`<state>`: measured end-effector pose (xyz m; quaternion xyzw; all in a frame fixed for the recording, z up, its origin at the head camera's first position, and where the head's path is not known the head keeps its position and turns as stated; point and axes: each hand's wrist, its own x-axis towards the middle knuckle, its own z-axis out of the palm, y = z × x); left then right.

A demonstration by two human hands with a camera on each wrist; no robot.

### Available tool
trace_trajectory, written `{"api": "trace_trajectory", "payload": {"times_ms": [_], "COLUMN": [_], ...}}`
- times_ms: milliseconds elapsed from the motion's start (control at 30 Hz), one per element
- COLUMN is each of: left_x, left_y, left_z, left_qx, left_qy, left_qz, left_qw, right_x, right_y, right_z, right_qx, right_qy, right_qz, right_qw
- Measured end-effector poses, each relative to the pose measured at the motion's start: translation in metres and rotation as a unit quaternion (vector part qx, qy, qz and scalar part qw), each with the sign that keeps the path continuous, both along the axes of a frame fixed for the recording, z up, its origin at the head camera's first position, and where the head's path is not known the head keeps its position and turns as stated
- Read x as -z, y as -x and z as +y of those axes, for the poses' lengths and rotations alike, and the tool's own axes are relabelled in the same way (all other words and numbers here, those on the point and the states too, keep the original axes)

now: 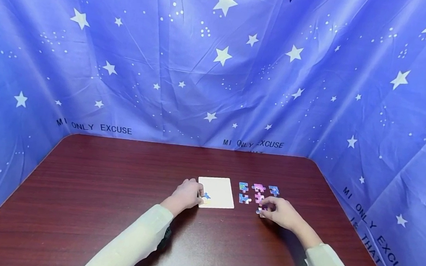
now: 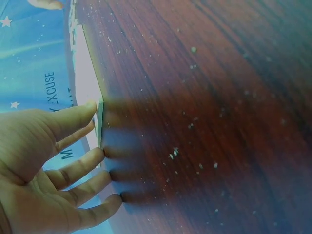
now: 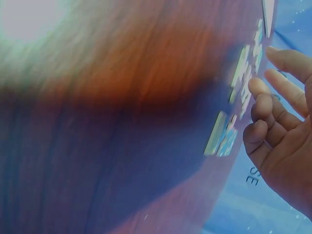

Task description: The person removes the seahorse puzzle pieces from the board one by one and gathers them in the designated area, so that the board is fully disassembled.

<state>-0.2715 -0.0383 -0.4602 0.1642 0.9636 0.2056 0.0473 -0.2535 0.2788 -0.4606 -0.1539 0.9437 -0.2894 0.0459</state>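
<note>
A white square puzzle board lies flat on the table. My left hand holds it at the left edge, thumb by the near corner and fingers along the side in the left wrist view. A blue and yellow jigsaw piece sits in the board's lower left corner, by those fingertips. My right hand hovers over loose jigsaw pieces, thumb and forefinger apart. Just beneath its fingertips are a pink piece and another piece, partly hidden by the hand.
More loose pieces lie right of the board, among them a blue piece, a pink piece and a blue piece. The dark red wooden table is enclosed by a blue starry curtain.
</note>
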Motion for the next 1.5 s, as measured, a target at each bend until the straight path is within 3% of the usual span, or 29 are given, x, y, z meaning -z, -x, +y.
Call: {"api": "trace_trajectory", "payload": {"times_ms": [333, 567, 767, 1133, 1500], "left_x": [0.003, 0.004, 0.002, 0.001, 0.004], "left_y": [0.001, 0.002, 0.001, 0.0, 0.001], "left_z": [0.0, -0.001, -0.001, 0.0, 0.0], "left_qx": [-0.001, 0.0, -0.001, -0.006, -0.013], "left_qy": [0.0, -0.001, -0.004, -0.005, -0.004], "left_qz": [0.005, 0.004, 0.002, -0.001, 0.002], "left_qw": [1.0, 1.0, 1.0, 1.0, 0.9999], "right_x": [-0.004, -0.003, -0.001, 0.0, 0.007], "right_y": [0.005, 0.01, 0.012, 0.014, 0.016], "right_z": [-0.028, -0.048, -0.064, -0.099, -0.127], "right_qx": [-0.017, -0.048, -0.062, -0.036, -0.045], "right_qy": [0.021, 0.018, 0.029, 0.042, 0.064], "right_qz": [-0.008, 0.017, 0.014, -0.003, -0.015], "right_qw": [0.9996, 0.9985, 0.9975, 0.9985, 0.9968]}}
